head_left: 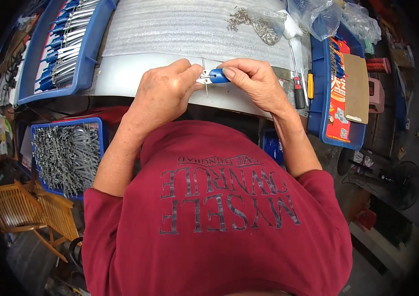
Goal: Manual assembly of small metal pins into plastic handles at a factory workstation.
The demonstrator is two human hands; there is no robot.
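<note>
Over the near edge of the white worktop, my left hand (165,88) is closed around the metal end of a part, which its fingers mostly hide. My right hand (258,83) pinches the part's blue plastic handle (217,76) between thumb and fingers. A slot runs into the handle's left end. Between the two hands, a thin metal pin (207,90) sticks out crosswise from the metal piece, above and below it. Small holes or screw heads show on that metal, too small to tell which.
White foam sheet (170,32) covers the far worktop, with loose small screws (239,18) and a bag of them (267,30). Screwdrivers (299,93) lie at right. Blue trays (82,74) of blue-handled metal parts flank me. A lower-left crate (102,135) holds grey metal parts.
</note>
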